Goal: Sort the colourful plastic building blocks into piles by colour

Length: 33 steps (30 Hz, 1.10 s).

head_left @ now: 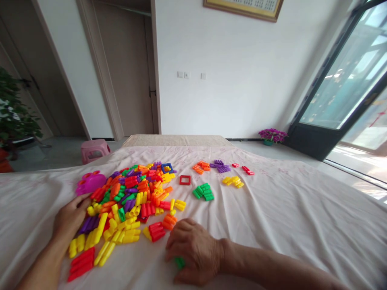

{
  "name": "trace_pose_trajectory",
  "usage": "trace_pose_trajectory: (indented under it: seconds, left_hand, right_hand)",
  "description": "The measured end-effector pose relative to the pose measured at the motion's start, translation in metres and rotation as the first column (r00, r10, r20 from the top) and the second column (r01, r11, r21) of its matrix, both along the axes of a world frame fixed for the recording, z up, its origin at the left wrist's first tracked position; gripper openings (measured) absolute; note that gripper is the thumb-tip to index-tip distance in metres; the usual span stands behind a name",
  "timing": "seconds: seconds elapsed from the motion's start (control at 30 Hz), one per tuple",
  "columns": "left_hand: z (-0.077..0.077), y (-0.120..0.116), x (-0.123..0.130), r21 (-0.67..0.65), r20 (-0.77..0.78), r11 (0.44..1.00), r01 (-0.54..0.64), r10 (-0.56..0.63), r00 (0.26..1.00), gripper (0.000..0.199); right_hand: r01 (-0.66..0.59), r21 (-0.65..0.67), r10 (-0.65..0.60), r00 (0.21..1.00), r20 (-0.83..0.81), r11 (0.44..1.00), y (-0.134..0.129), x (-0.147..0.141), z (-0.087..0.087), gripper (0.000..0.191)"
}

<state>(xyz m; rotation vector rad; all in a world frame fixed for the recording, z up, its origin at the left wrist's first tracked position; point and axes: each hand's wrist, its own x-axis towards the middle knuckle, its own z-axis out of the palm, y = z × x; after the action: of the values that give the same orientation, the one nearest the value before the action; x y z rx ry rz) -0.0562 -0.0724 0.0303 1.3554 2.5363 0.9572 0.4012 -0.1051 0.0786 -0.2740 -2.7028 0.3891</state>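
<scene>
A big mixed pile of plastic pieces [130,193] in red, yellow, orange, green and purple lies left of centre on the cloth. My left hand [71,215] rests at the pile's left edge, near a pink piece [92,183]; its fingertips are partly hidden. Right of the pile, my right hand [193,251] curls over a green piece [179,263], with its fingers round it. Sorted by colour, small groups stand farther off: green [204,191], orange [200,166], purple [220,165], yellow [233,181] and red [248,170]. A red square frame [185,180] lies beside the pile.
The pale cloth [287,225] covers the table and has folds. A blue square frame [167,168] sits on the pile's far edge. Beyond the table are a pink stool [95,150], a purple flower pot [272,136], doors and a white wall.
</scene>
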Motion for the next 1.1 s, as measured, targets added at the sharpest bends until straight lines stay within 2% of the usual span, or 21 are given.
trace_pose_trajectory:
  seconds: [0.07,0.13,0.23,0.33,0.4,0.57,0.73,0.8,0.97,1.1]
  left_hand:
    - [0.003,0.0,0.002,-0.025,0.065,0.999,-0.026,0.027,0.997,0.055]
    - [0.006,0.0,0.004,-0.038,0.097,0.999,-0.031,0.035,0.995,0.054]
    - [0.01,-0.001,0.007,-0.051,0.097,0.998,-0.044,0.048,0.994,0.055]
    - [0.013,-0.001,0.011,-0.065,0.093,0.996,-0.056,0.062,0.994,0.057]
    - [0.013,-0.001,0.012,-0.07,0.088,0.996,-0.062,0.068,0.994,0.057]
    - [0.012,-0.001,0.009,-0.059,0.063,0.997,-0.052,0.056,0.996,0.057]
    - [0.009,0.001,0.006,-0.052,0.072,0.997,-0.057,0.061,0.996,0.058]
    - [0.008,0.002,0.005,-0.046,0.085,0.998,-0.054,0.057,0.995,0.057]
    - [0.009,0.001,0.007,-0.02,0.114,0.999,-0.041,0.043,0.993,0.055]
    - [0.01,-0.001,0.008,-0.022,0.105,0.999,-0.026,0.029,0.994,0.054]
  right_hand:
    - [-0.03,0.039,0.028,0.999,0.045,0.999,-0.007,-0.001,-0.01,0.026]
    - [0.025,0.08,-0.03,0.997,0.066,0.996,0.001,0.005,-0.015,0.02]
    - [0.195,0.132,-0.203,0.978,0.05,0.972,0.03,0.022,-0.012,0.021]
    - [0.393,0.183,-0.403,0.915,0.018,0.901,0.066,0.041,-0.008,0.022]
    - [0.472,0.209,-0.487,0.873,0.026,0.857,0.089,0.051,-0.006,0.021]
    - [0.562,0.19,-0.581,0.811,0.065,0.805,0.131,0.064,-0.005,0.019]
    - [0.646,0.177,-0.658,0.753,0.014,0.743,0.148,0.067,-0.008,0.022]
    - [0.638,0.18,-0.648,0.761,-0.001,0.749,0.149,0.069,-0.009,0.02]
    - [0.562,0.196,-0.567,0.823,-0.036,0.804,0.144,0.071,-0.007,0.017]
    - [0.54,0.161,-0.532,0.841,-0.093,0.826,0.13,0.053,0.002,0.018]
